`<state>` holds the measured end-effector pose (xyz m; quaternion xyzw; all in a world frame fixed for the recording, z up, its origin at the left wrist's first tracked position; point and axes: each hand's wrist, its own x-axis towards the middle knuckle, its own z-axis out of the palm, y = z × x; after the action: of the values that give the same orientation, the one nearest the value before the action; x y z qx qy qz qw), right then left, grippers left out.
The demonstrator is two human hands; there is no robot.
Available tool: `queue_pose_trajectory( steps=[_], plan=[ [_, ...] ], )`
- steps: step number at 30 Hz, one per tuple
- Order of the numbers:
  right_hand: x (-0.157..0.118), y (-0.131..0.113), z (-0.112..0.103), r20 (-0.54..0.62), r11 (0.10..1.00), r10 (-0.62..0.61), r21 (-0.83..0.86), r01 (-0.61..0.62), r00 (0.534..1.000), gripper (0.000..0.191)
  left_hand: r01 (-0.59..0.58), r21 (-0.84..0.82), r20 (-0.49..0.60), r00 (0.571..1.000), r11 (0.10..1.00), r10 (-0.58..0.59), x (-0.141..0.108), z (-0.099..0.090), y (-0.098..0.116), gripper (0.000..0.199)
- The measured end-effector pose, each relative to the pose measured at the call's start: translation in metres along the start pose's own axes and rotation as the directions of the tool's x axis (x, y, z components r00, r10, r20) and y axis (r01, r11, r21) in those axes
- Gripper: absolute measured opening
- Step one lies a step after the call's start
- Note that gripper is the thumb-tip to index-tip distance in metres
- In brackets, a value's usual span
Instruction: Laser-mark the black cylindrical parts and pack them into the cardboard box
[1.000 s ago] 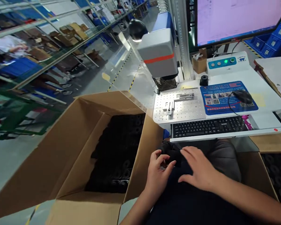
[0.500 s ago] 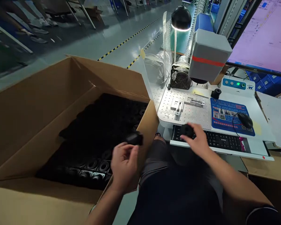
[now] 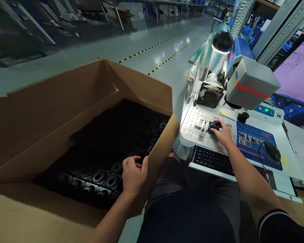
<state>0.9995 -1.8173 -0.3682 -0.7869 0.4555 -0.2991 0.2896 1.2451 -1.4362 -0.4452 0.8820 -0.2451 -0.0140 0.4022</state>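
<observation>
My right hand (image 3: 223,134) grips a black round part with a central hole (image 3: 216,125), at the small metal fixture (image 3: 203,127) on the perforated metal plate (image 3: 188,132). Inside the near right side of a large cardboard box (image 3: 158,140), my left hand (image 3: 134,173) has its fingers curled downward. Whatever those fingers hold merges with the dark contents and cannot be made out. Many black parts (image 3: 98,177) with ring-shaped openings lie in rows in the box. Another black part (image 3: 243,117) stands on the machine base behind the right hand.
Over the plate hangs a grey machine head with a red stripe (image 3: 253,84). A lit lamp (image 3: 222,42) and a fan (image 3: 210,95) stand behind. To the right are a blue mat (image 3: 255,141) and a mouse (image 3: 273,151). A keyboard (image 3: 212,160) sits below on a tray.
My right hand has carried its black part from above the keyboard forward to the fixture. My left hand, earlier holding a black part up by the box's edge, has lowered into the box. The view has shifted.
</observation>
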Motion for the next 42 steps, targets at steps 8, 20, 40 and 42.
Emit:
queue_pose_trajectory(
  steps=[8, 20, 40, 42],
  plan=[
    [0.006, 0.003, 0.001, 0.027, 0.999, -0.032, 0.009, 0.032, 0.999, 0.085, 0.036, -0.038, -0.03, 0.999, 0.999, -0.037, 0.002, -0.002, -0.007, 0.036],
    [-0.027, -0.003, 0.012, -0.175, 0.977, 0.211, 0.028, -0.21, 0.962, 0.109, 0.018, -0.049, -0.062, 0.998, 0.999, -0.021, 0.001, -0.004, -0.002, 0.035],
    [-0.111, -0.011, -0.028, -0.184, 0.99, 0.085, 0.126, -0.062, 0.979, 0.08, 0.236, -0.069, -0.015, 0.971, 0.969, -0.238, 0.005, -0.007, 0.003, 0.043],
    [-0.147, -0.004, -0.036, -0.18, 0.993, 0.023, 0.114, -0.002, 0.983, 0.063, 0.247, -0.051, -0.021, 0.968, 0.968, -0.249, 0.006, -0.005, 0.001, 0.043]
  ],
)
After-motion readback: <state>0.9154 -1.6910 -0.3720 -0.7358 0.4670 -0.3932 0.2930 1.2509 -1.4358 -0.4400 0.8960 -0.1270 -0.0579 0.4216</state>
